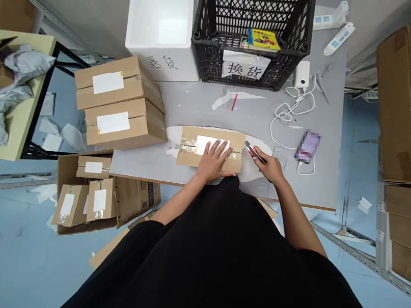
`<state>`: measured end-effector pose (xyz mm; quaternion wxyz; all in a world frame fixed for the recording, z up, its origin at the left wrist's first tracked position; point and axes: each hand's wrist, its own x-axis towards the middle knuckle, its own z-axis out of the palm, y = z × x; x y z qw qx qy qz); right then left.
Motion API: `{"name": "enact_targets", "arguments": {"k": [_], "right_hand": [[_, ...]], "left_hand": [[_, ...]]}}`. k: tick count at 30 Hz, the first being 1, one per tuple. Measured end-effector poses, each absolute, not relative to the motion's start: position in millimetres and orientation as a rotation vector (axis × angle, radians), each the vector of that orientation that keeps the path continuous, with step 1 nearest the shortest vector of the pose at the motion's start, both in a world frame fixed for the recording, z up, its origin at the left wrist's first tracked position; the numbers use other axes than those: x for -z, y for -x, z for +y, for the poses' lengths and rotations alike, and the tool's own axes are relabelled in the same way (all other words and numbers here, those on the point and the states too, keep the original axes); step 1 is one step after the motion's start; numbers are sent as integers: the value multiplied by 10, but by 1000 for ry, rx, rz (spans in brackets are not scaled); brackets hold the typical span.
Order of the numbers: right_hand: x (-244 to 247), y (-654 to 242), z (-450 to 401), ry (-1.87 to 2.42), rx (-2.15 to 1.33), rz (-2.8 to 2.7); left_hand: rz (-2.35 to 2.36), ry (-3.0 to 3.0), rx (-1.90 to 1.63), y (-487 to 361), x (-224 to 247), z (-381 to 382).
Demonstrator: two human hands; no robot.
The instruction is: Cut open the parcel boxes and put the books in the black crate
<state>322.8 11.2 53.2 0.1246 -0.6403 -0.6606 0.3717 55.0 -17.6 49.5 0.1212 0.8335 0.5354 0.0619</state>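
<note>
1. The right hand (270, 169) is closed around a knife (257, 154), its blade pointing toward the right end of a cardboard box (193, 134). I cannot tell whether the blade touches the cardboard. A loose grip or a twist of the wrist could let it skid.

2. The left hand (213, 164) holds nothing; it lies on top of the box with fingers spread, partly over the white label (201, 145). Its fingers and thumb are near the blade side, so a slip toward them could cut skin.

3. Clear tape (188, 142) shows on both sides of the label. If the blade catches there and then gives way suddenly, it could jump; pressed too deep, it could mark whatever may be inside.

4. The box lies flat on the grey table (194, 101), near its front edge and just beside the black shirt (229, 199). Uneven pressure from the palm could let it slide or turn, and a stroke toward the body could snag the cloth.

5. Farther right, a white cable (274, 133) runs to the phone (308, 146). A wide sweep of the right forearm could hook it and drag the phone.
</note>
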Motion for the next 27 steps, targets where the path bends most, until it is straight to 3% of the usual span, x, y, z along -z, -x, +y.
{"name": "enact_targets", "arguments": {"k": [12,27], "right_hand": [[-618,-3176,68,2007,-759,-2291],[-600,-3240,31,1952,-672,-2475]], "left_hand": [[1582,-2401,-184,-564,-482,-160],[1601,-2322,-75,-591,-538,-142]]}}
